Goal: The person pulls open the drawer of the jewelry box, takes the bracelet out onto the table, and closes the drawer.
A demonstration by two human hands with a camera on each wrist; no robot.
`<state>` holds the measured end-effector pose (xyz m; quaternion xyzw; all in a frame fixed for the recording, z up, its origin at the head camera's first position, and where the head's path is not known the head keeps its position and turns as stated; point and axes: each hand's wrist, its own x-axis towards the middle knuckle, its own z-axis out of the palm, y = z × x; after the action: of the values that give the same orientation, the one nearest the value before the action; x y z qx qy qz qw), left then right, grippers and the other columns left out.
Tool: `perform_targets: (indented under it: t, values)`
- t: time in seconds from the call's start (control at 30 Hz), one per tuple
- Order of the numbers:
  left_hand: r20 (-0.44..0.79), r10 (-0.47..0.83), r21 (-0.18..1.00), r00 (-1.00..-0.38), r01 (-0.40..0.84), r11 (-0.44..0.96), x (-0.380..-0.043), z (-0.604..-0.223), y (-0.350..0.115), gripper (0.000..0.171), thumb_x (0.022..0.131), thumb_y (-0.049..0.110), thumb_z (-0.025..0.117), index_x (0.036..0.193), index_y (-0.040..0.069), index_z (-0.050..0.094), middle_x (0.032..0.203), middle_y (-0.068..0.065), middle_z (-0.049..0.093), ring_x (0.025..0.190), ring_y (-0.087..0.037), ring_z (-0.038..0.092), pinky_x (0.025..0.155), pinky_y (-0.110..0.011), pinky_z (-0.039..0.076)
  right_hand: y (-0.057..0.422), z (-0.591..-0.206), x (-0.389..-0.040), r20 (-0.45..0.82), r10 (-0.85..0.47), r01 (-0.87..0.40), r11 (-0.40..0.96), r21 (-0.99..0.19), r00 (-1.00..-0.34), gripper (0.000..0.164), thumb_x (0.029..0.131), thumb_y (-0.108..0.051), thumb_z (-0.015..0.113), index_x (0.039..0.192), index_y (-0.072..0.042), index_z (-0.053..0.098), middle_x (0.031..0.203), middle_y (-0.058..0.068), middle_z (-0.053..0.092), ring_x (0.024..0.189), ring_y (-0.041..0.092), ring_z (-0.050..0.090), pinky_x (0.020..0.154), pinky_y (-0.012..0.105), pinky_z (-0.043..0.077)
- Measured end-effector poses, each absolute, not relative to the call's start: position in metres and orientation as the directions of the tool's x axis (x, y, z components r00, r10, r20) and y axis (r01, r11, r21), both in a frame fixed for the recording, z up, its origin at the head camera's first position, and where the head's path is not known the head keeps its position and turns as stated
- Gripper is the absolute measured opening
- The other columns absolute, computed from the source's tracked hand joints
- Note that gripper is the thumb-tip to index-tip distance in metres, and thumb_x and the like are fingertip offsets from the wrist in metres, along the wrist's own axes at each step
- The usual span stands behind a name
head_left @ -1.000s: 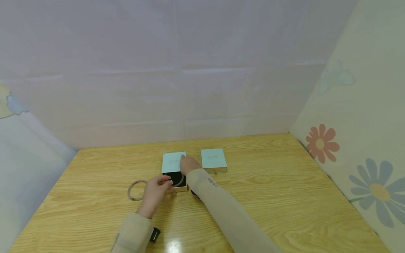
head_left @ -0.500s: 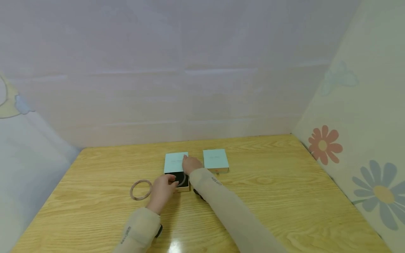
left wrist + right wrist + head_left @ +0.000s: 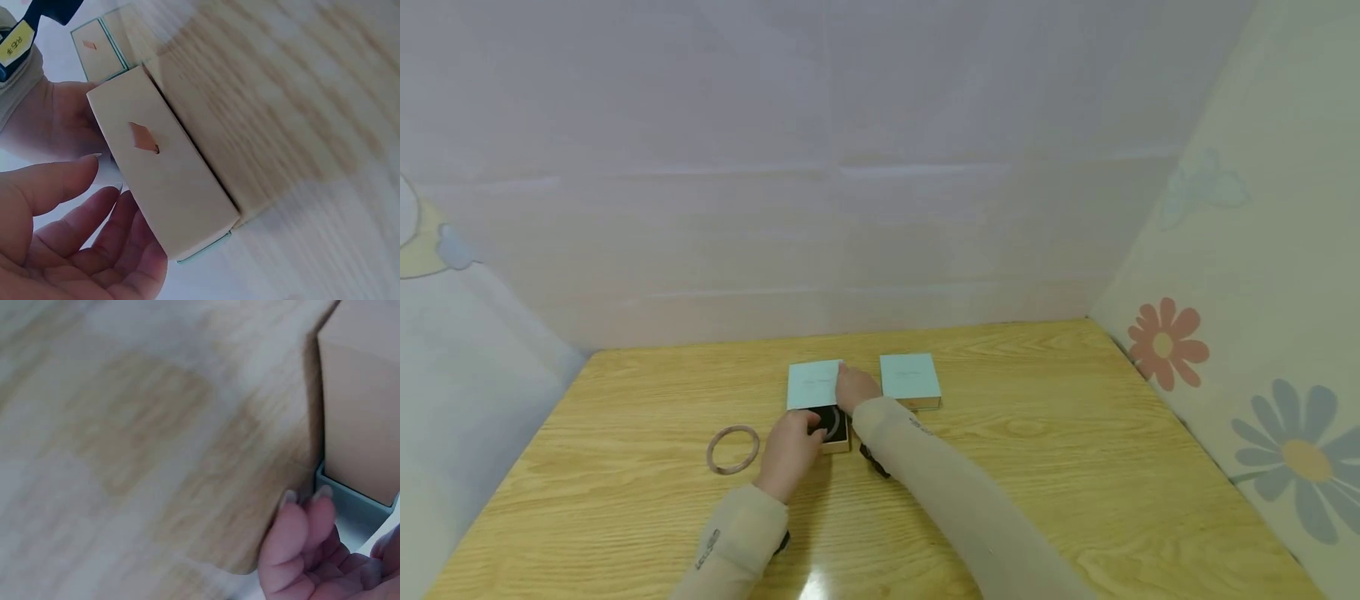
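A mint-green slide-out jewellery box (image 3: 815,383) lies on the table with its tan drawer (image 3: 165,165) pulled toward me. Inside the drawer's black lining lies a bangle (image 3: 835,425), partly hidden by my left hand (image 3: 792,446). Thumb and fingers of that hand reach over the drawer's left part at the bangle; whether they pinch it is hidden. My right hand (image 3: 856,389) grips the sleeve's right side, thumb on top, its fingertips (image 3: 289,499) along the mint edge. Another bangle (image 3: 733,450), pinkish-brown, lies flat left of my left hand.
A second mint box (image 3: 910,377), closed, stands right of my right hand. The wooden table (image 3: 1075,467) meets a pale cloth wall (image 3: 887,250) at the back and a flower-printed wall (image 3: 1262,333) on the right. Black straps show at both wrists.
My left hand has moved right, farther over the drawer and its bangle. My right hand keeps its hold on the sleeve. The view has shifted slightly.
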<state>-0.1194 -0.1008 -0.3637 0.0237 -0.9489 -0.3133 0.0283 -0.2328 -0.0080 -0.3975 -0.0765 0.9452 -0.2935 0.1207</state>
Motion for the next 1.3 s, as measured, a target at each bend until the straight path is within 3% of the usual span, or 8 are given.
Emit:
perform_targets:
  t: [0.17,0.27,0.37,0.43,0.8,1.03,1.17,1.3]
  values:
    - [0.024,-0.037,0.577,-0.999,-0.017,0.816,-0.121,-0.363,-0.099,0.022,0.09,0.003,0.067,0.107,-0.011,0.068,0.108,-0.024,0.065,0.106,-0.04,0.06,0.088,-0.049,0.051,-0.007,-0.402,-0.233,-0.169,-0.203,-0.069,0.811,-0.581,-0.965,0.07,0.109,-0.032,0.017,0.055,-0.006,0.053,0.043,0.0,0.03,0.039,0.014,0.027,0.041,0.027,0.028]
    - [0.017,-0.026,0.579,-1.0,-0.012,0.815,-0.122,-0.363,-0.098,0.023,0.09,0.003,0.067,0.107,-0.012,0.068,0.109,-0.025,0.065,0.104,-0.04,0.06,0.087,-0.048,0.052,-0.007,-0.403,-0.234,-0.152,-0.243,-0.128,0.836,-0.534,-0.958,0.056,0.11,-0.027,0.023,0.096,0.004,0.068,0.046,0.002,0.034,0.04,0.015,0.029,0.042,0.027,0.029]
    - [0.024,-0.022,0.568,-0.999,-0.004,0.823,-0.124,-0.364,-0.098,0.022,0.09,0.004,0.068,0.106,-0.011,0.068,0.107,-0.024,0.066,0.101,-0.038,0.062,0.085,-0.047,0.053,-0.007,-0.404,-0.233,-0.133,-0.294,-0.205,0.865,-0.459,-0.946,0.04,0.109,-0.021,0.031,0.135,0.0,0.053,0.051,0.005,0.04,0.042,0.015,0.031,0.043,0.027,0.03]
    - [0.031,-0.017,0.553,-0.999,0.003,0.833,-0.125,-0.365,-0.098,0.021,0.089,0.005,0.069,0.104,-0.01,0.069,0.105,-0.023,0.066,0.099,-0.038,0.062,0.084,-0.047,0.053,-0.006,-0.404,-0.232,-0.124,-0.314,-0.238,0.878,-0.416,-0.941,0.04,0.107,-0.017,0.036,0.144,-0.003,0.043,0.053,0.006,0.043,0.043,0.014,0.032,0.043,0.026,0.03]
    - [0.074,0.023,0.431,-0.997,0.052,0.901,-0.132,-0.368,-0.096,0.014,0.085,0.007,0.074,0.092,-0.006,0.072,0.092,-0.019,0.069,0.09,-0.035,0.065,0.077,-0.043,0.055,-0.006,-0.404,-0.229,-0.104,-0.316,-0.252,0.883,-0.396,-0.943,0.038,0.107,-0.016,0.037,0.142,-0.002,0.046,0.052,0.006,0.042,0.042,0.014,0.033,0.043,0.025,0.03]
    - [0.116,0.069,0.363,-0.991,0.107,0.926,-0.133,-0.367,-0.093,0.01,0.082,0.004,0.076,0.084,-0.005,0.072,0.08,-0.015,0.066,0.08,-0.031,0.065,0.071,-0.04,0.055,-0.005,-0.402,-0.23,-0.096,-0.343,-0.297,0.898,-0.324,-0.934,0.042,0.105,-0.011,0.042,0.147,-0.003,0.039,0.059,0.009,0.049,0.045,0.016,0.044,0.044,0.025,0.035]
    - [0.143,0.096,0.329,-0.985,0.138,0.934,-0.133,-0.369,-0.093,0.011,0.081,0.003,0.078,0.074,-0.002,0.07,0.073,-0.012,0.062,0.073,-0.028,0.064,0.066,-0.037,0.055,-0.005,-0.402,-0.231,-0.085,-0.33,-0.276,0.885,-0.375,-0.94,0.036,0.107,-0.013,0.036,0.139,0.001,0.046,0.058,0.009,0.046,0.047,0.018,0.046,0.046,0.026,0.037]
    - [0.148,0.099,0.311,-0.984,0.142,0.94,-0.133,-0.371,-0.093,0.016,0.081,0.003,0.078,0.068,0.0,0.068,0.07,-0.011,0.06,0.07,-0.027,0.063,0.062,-0.035,0.054,-0.007,-0.404,-0.231,-0.103,-0.278,-0.196,0.854,-0.483,-0.955,0.046,0.109,-0.02,0.028,0.105,0.006,0.065,0.049,0.004,0.037,0.041,0.015,0.036,0.042,0.025,0.032]
